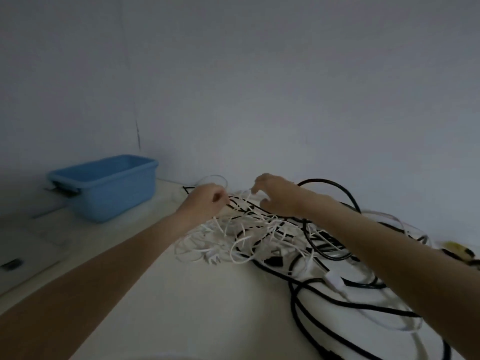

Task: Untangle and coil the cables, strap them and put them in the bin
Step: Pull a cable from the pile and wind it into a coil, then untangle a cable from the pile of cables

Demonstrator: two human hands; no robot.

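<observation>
A tangled heap of white and black cables [262, 237] lies on the pale table [181, 307], spreading toward the right and the near edge. My left hand [205, 201] rests at the heap's far left side, fingers curled around a thin white cable. My right hand [278, 196] hovers over the far side of the heap, its fingers bent and pinching a white strand. A thick black cable [335, 188] loops up behind my right wrist. The blue plastic bin [109, 188] stands on the table at the far left, apart from the cables.
The grey wall rises just behind the table. A small dark object [11, 265] lies on a lower pale surface at the left. Some yellow and dark items [457, 252] sit at the right edge, beyond my right forearm.
</observation>
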